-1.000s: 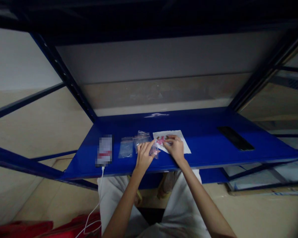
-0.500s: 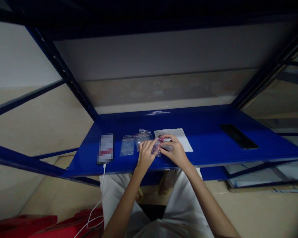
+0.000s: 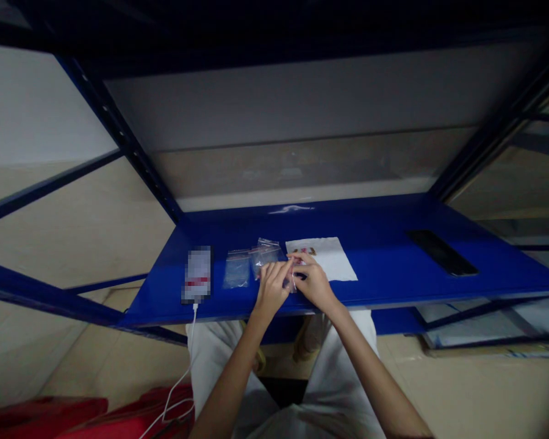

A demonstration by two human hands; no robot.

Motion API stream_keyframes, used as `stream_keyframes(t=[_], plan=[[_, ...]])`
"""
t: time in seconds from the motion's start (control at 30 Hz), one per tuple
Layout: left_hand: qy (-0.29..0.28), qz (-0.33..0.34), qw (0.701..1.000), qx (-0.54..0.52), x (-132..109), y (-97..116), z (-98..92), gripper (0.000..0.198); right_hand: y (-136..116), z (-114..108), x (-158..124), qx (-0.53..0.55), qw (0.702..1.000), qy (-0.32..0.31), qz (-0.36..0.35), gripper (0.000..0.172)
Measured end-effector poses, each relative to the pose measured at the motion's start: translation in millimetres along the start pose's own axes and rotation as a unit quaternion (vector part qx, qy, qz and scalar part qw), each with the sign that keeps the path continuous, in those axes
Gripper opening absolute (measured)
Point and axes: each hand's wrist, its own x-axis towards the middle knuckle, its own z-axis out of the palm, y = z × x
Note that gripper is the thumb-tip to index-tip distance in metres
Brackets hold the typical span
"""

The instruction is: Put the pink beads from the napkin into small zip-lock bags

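My left hand (image 3: 274, 281) is closed on a small clear zip bag (image 3: 293, 285) near the shelf's front edge. My right hand (image 3: 312, 281) pinches at the same bag from the other side, its thumb and forefinger close to my left fingertips. Something pinkish shows between the hands, too small and covered to name. Beyond my right fingers, small pink and brown pieces (image 3: 307, 250) lie on a white sheet (image 3: 341, 262). More clear zip bags (image 3: 236, 269) rest flat to the left of my left hand, some overlapping.
A phone with a blurred screen (image 3: 197, 273) lies on the left of the blue shelf (image 3: 375, 244), with a white cable (image 3: 194, 341) hanging over the edge. A black flat device (image 3: 441, 252) lies on the right. Blue posts stand at both sides; red cloth (image 3: 50, 417) is below left.
My right hand has moved left and slightly down, closer to my left hand. The pink item at its fingertips is now mostly covered, and small pieces on the white sheet have come into view.
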Motion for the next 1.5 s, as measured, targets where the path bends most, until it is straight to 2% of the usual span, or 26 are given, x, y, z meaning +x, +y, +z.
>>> stream_keyframes(t=[0.1, 0.3, 0.37, 0.47, 0.6, 0.73, 0.9, 1.03, 1.17, 1.27, 1.37, 1.5], plan=[[0.009, 0.006, 1.000, 0.006, 0.5, -0.3, 1.0, 0.046, 2.9, 0.6, -0.7, 0.063, 0.996, -0.053, -0.016, 0.017], [0.042, 0.009, 0.999, 0.021, 2.0, 2.9, -0.8, 0.038, 12.4, -15.1, -2.0, 0.079, 0.996, 0.011, 0.040, 0.018], [0.059, -0.003, 0.998, 0.018, 1.7, 2.3, -0.6, 0.036, 20.7, -22.2, -0.5, 0.050, 0.996, 0.044, 0.061, 0.019], [0.085, -0.015, 0.996, 0.010, 0.7, 0.1, 0.7, 0.033, 39.5, -29.0, 3.0, -0.050, 0.993, 0.083, 0.071, 0.019], [0.098, -0.014, 0.995, 0.007, 0.1, -1.0, 1.6, 0.031, 60.9, -27.6, 7.9, -0.180, 0.977, 0.086, 0.072, 0.019], [0.108, -0.016, 0.994, 0.001, 0.5, 0.1, 0.1, 0.028, 65.1, -20.7, 10.8, -0.231, 0.967, 0.076, 0.075, 0.018], [0.119, -0.016, 0.993, -0.005, 1.3, 0.8, -1.1, 0.025, 63.4, -15.6, 12.8, -0.243, 0.962, 0.090, 0.089, 0.015], [0.138, -0.013, 0.990, -0.005, 2.5, 0.7, 0.0, 0.024, 60.3, -16.2, 16.6, -0.214, 0.967, 0.111, 0.085, 0.012], [0.140, -0.020, 0.990, 0.000, 3.4, -0.4, 1.2, 0.026, 39.7, -21.4, 19.0, -0.061, 0.989, 0.123, 0.047, 0.013], [0.144, -0.016, 0.989, 0.007, 3.5, -1.4, 1.3, 0.025, 16.0, -25.0, 16.9, 0.034, 0.997, 0.073, -0.006, 0.011], [0.138, -0.012, 0.990, 0.014, 2.7, -1.6, 0.6, 0.025, -1.8, -25.2, 13.0, 0.009, 0.999, 0.034, -0.034, 0.007], [0.126, 0.001, 0.992, 0.020, 0.8, -0.7, -0.1, 0.028, -9.5, -20.4, 9.6, -0.046, 0.998, 0.030, -0.027, 0.008]])
